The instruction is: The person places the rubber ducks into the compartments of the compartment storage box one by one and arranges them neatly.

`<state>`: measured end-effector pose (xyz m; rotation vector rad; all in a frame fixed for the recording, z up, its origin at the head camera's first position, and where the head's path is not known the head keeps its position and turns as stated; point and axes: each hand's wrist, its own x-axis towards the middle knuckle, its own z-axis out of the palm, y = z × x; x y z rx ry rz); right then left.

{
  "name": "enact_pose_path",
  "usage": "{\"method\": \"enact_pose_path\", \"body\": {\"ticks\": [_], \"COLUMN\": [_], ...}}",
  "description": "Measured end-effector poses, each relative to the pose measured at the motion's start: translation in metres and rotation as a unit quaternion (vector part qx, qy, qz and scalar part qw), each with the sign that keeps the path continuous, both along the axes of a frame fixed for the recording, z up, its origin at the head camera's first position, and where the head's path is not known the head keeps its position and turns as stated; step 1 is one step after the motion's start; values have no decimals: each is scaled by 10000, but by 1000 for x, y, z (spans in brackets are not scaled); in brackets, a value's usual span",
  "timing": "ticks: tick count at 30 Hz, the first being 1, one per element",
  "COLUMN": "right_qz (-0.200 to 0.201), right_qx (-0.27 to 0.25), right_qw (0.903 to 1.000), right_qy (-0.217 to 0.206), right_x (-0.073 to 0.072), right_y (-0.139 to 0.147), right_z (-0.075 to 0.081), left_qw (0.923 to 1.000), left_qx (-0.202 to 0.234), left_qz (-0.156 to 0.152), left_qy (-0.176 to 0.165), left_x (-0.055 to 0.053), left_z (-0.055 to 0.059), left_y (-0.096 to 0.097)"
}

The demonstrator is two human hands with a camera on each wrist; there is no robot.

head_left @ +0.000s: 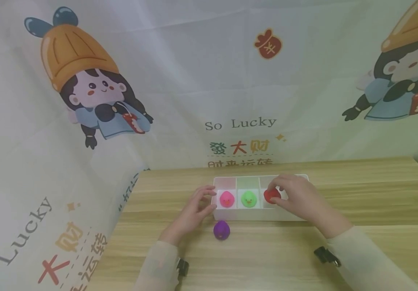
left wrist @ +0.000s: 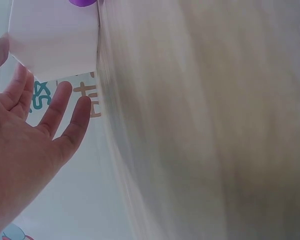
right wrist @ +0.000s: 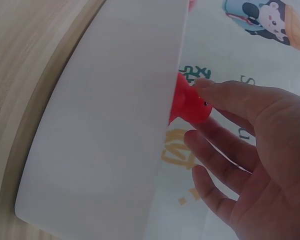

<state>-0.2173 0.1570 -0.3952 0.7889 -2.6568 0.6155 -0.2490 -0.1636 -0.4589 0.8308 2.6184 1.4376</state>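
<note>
the right hand pinches a round red rubbery-looking toy duck at the three-o'clock half of a long white plastic tray; the left hand, fingers spread, grips nothing at nine o'clock. probably light and squashy (perhaps slick): hold its head gently.

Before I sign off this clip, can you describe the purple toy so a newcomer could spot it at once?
On the wooden table stands a long white box. Just in front of its left end, near the left hand, sits the purple toy. Unlike the pink toy and green toy, it is outside the compartments.
</note>
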Motion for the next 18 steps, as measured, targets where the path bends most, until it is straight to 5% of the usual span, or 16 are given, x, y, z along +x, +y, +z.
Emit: {"method": "enact_pose_path", "body": {"ticks": [18], "right_qz": [-26], "right_qx": [365], "right_qw": [9979], "right_qy": [-535], "right_x": [-25], "right_y": [2], "right_z": [-23], "left_qw": [9999], "left_qx": [26], "left_qz": [103], "left_qy": [-77], "left_x": [6], "left_z": [8], "left_y": [5]}}
